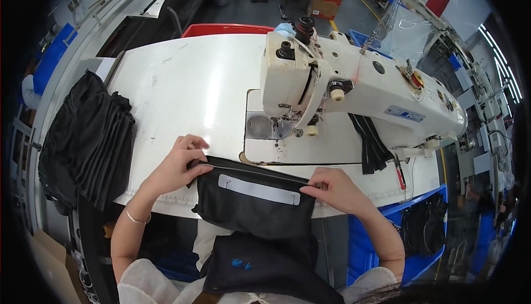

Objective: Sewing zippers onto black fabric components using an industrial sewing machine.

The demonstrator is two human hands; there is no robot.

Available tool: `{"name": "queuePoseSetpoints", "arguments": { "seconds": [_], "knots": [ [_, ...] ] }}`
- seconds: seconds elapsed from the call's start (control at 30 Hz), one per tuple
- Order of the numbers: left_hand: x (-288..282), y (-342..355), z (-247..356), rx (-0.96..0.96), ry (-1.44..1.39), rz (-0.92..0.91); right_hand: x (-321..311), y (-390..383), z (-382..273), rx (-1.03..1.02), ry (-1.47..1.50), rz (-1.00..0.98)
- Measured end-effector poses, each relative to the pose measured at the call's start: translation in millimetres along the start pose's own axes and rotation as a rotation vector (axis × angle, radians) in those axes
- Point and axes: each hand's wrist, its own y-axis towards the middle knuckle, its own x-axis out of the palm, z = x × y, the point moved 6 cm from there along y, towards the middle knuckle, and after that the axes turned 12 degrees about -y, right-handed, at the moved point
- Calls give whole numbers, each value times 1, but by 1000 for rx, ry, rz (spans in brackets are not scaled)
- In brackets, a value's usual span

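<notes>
A black fabric piece hangs over the front edge of the table between my hands. Its upper edge, where a thin grey line runs, is stretched taut. My left hand pinches the upper left corner between thumb and index finger, the other fingers raised. At the upper right corner, my right hand grips the edge between thumb and curled fingers. On the face of the fabric lies a white strip with rounded ends and small dark marks. Beyond the right end stands a white sewing machine, its needle area apart from the fabric.
A pile of black fabric pieces lies at the table's left end. Black strips rest under the machine arm, beside a red-handled tool. A blue bin with black pieces stands right. Dark cloth covers my lap.
</notes>
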Motion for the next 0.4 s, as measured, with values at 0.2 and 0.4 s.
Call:
{"name": "queuePoseSetpoints", "arguments": {
  "seconds": [0.2, 0.4],
  "knots": [
    [-8, -6, 49, -188, -360, 101, -18, -8, -82, -462, -350, 381],
    [-18, 2, 98, 134, -217, 32, 3, 5, -106, -621, -64, 247]
  ]
}}
